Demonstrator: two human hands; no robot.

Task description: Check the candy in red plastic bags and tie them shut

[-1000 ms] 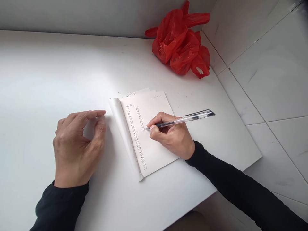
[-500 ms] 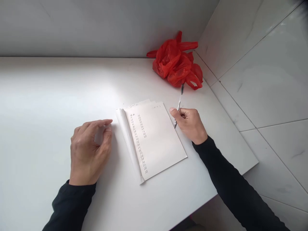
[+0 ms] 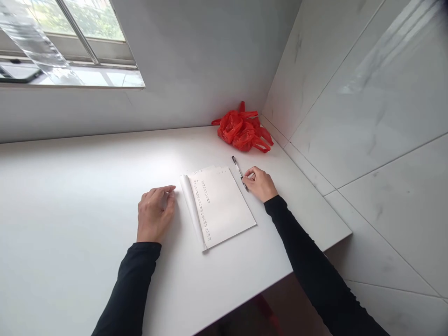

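Observation:
A notepad [image 3: 231, 210] lies on the white table, its cover folded back along the left side, with columns of handwritten numbers on the page. Left of it, my left hand [image 3: 156, 212] rests on the table, thumb and fingers apart and nothing between them. A pen [image 3: 237, 164] with a clear barrel and dark ends lies along the notepad's upper right edge, seemingly flat on the table. The fingertips of my right hand [image 3: 261, 183] are closed at the pen's lower part; how firmly they grip cannot be made out.
A crumpled red plastic bag [image 3: 241, 130] sits in the back right corner of the white table [image 3: 70, 210]. Marble-like tiles [image 3: 378, 116] border the table on the right. A window [image 3: 87, 28] with a sill is at the upper left. The table's front edge runs below my right forearm.
The view has tilted up and the window has appeared. The pen, upright in my right hand before, has swung down and now slants with its top to the left. My left hand keeps its pose.

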